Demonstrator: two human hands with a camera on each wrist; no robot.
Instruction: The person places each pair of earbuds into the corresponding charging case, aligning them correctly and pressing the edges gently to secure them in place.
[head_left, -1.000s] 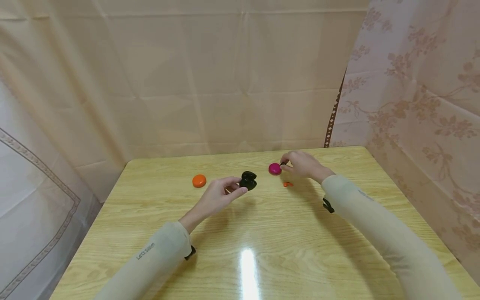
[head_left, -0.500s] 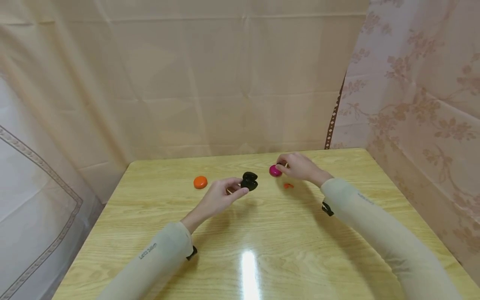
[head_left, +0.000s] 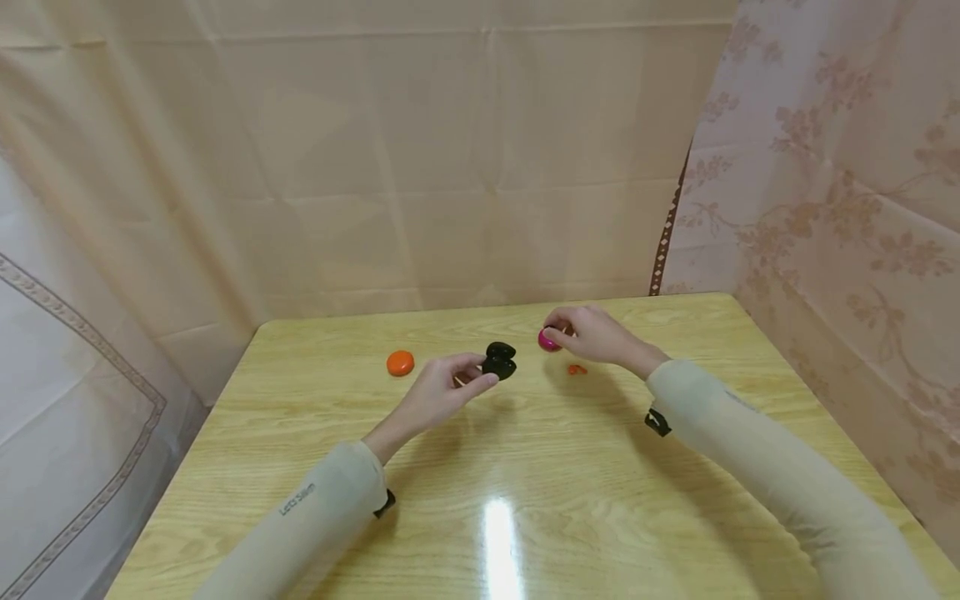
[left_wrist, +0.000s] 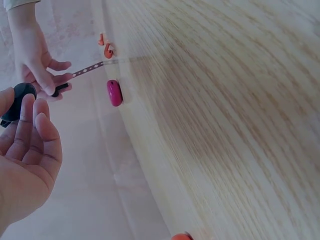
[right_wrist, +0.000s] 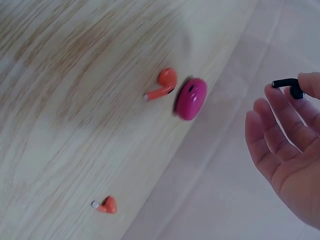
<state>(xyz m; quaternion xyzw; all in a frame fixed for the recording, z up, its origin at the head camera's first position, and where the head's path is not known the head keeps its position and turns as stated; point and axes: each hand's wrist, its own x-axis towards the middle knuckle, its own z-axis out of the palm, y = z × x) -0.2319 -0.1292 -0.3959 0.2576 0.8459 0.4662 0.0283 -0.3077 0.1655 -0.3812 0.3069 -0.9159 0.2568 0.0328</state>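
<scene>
My left hand (head_left: 435, 396) holds a black earbud case (head_left: 499, 367) above the table, its lid raised, between thumb and fingers. In the right wrist view, a black earbud (right_wrist: 297, 92) is pinched between the thumb and index finger of my right hand (right_wrist: 295, 155); the stem points out from the fingertips. From the head view, that right hand overlaps a closed magenta earbud case (head_left: 548, 341) on the table. Close by lie two orange earbuds, one (right_wrist: 167, 82) near the magenta case and the other (right_wrist: 109, 204) farther off.
A round orange earbud case (head_left: 400, 363) lies on the wooden table (head_left: 420, 517), left of the left hand. Behind the table's far edge hangs a beige curtain (head_left: 450, 167). A floral curtain (head_left: 847, 208) hangs on the right side.
My right hand has moved slightly left with the black earbud, toward the black case, and now covers part of the magenta case. The left hand has stayed almost still.
</scene>
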